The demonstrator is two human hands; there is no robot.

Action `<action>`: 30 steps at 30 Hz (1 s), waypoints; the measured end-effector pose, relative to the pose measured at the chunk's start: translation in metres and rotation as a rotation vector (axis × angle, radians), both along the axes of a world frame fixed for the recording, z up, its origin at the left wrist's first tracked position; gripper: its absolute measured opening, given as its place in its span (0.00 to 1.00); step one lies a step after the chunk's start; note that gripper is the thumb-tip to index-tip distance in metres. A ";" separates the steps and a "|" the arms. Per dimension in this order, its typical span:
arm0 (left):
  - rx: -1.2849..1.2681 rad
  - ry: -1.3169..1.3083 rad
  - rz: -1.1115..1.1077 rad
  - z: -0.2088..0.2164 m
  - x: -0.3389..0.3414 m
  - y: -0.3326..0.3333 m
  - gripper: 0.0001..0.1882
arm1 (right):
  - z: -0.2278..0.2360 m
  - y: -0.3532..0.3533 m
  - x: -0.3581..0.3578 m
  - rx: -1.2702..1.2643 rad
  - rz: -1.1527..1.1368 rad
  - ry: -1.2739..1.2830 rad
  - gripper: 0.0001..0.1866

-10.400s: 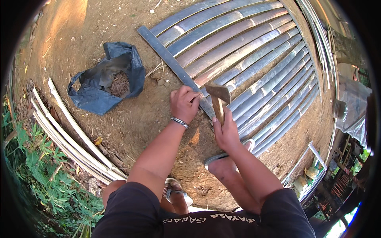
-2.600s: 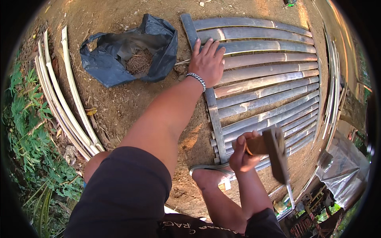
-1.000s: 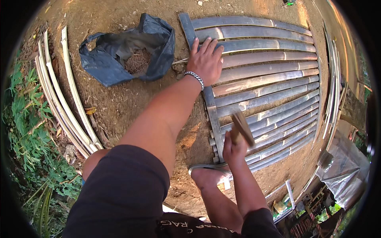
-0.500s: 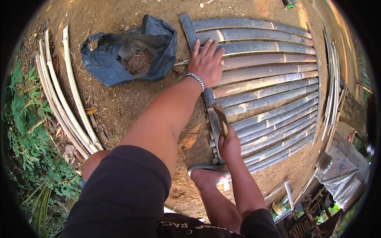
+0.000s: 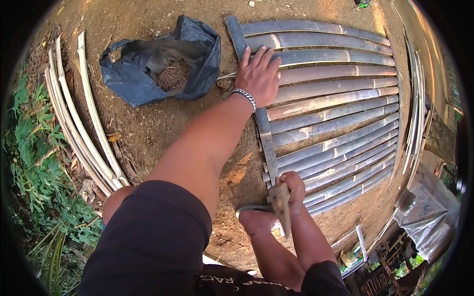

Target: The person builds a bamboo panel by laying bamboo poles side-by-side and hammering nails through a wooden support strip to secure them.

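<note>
In the head view, the left hand [image 5: 257,76] lies spread on the bamboo panel [image 5: 335,74], while the right hand [image 5: 293,189] grips a hatchet [image 5: 282,204], partly hiding the panel's lower-left corner. A dark bag [image 5: 131,89] stands left, a foot [image 5: 257,222] below.

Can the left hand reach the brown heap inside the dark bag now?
Probably yes: the left hand rests spread on the bamboo frame nearby, the dark bag gapes open, and nothing covers the brown heap.
</note>
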State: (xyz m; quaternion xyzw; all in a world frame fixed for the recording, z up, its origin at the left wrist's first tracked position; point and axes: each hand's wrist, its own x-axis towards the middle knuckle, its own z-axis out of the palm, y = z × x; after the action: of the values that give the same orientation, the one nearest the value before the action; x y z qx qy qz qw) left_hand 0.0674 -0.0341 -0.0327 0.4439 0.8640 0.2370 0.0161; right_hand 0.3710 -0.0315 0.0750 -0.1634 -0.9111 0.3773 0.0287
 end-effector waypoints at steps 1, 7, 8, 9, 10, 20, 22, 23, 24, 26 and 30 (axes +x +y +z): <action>0.003 0.006 -0.002 0.000 -0.001 0.000 0.25 | 0.004 0.001 -0.004 -0.005 0.070 0.068 0.27; 0.020 0.020 0.002 0.000 -0.001 0.000 0.24 | 0.012 0.002 -0.005 0.011 0.127 -0.020 0.31; 0.021 0.020 0.003 0.000 -0.002 0.000 0.24 | 0.019 0.004 -0.009 0.003 0.165 0.003 0.29; 0.021 0.020 0.004 0.001 -0.002 -0.001 0.24 | 0.022 0.005 -0.012 -0.004 0.204 0.027 0.27; 0.022 0.021 0.006 0.001 -0.002 -0.001 0.24 | 0.019 0.006 -0.013 -0.001 0.195 0.009 0.27; 0.033 0.010 0.006 0.001 -0.003 -0.001 0.24 | 0.012 0.016 -0.027 0.053 -0.008 -0.338 0.20; 0.033 0.016 0.006 0.001 -0.004 -0.003 0.24 | 0.019 0.015 -0.027 -0.010 0.079 -0.154 0.19; 0.034 0.013 0.004 0.001 -0.003 -0.002 0.24 | 0.019 0.019 -0.023 -0.036 0.116 -0.029 0.18; 0.034 0.011 0.003 0.002 -0.003 0.000 0.24 | 0.017 0.021 -0.020 -0.061 0.154 0.096 0.18; 0.028 -0.001 -0.004 0.003 0.000 0.004 0.24 | -0.010 0.022 -0.017 0.055 -0.044 -0.305 0.18; 0.009 0.011 0.000 0.007 -0.009 0.001 0.24 | 0.002 0.025 -0.029 0.067 -0.064 -0.291 0.18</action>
State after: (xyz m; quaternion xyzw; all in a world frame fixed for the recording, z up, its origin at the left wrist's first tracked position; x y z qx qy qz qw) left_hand 0.0587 -0.0329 -0.0262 0.4452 0.8631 0.2385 0.0095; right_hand 0.3422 -0.0064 0.0769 -0.2445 -0.9121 0.3177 -0.0862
